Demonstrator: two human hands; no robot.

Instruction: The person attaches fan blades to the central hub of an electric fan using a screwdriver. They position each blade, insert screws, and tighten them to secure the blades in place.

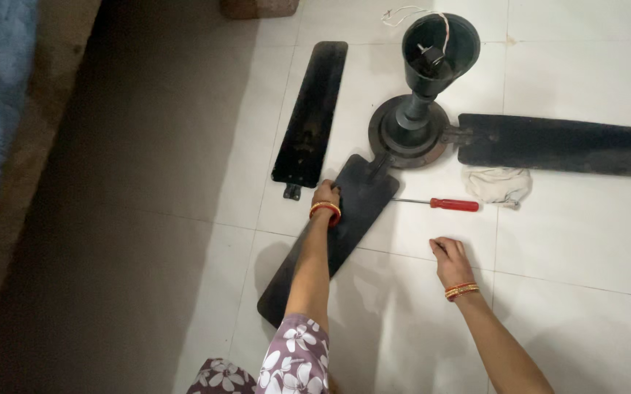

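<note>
Resting on the near fan blade (345,219), the left hand (326,195) lies palm down at the blade's wide end, close to where it meets the motor hub (409,135). Its grip is loose: fingers laid over the blade's edge, pressing rather than pinching; how far they curl under cannot be told. Red and gold bangles sit at the wrist.

The right hand (450,259) rests on the white tiled floor (578,241), fingers drawn together and bent, touching the tile and holding nothing. It also wears bangles.

Just beyond the right hand lies a screwdriver (439,203) with a red handle, its shaft pointing toward the blade under the left hand; it is untouched. A crumpled white cloth (498,184) lies just beyond the screwdriver's handle.

A loose blade (310,113) lies apart on the floor, beyond and left of the left hand. A third blade (563,144) is fixed to the hub, stretching away to the right. The canopy cup (441,45) stands on the hub's rod, wires showing.
</note>
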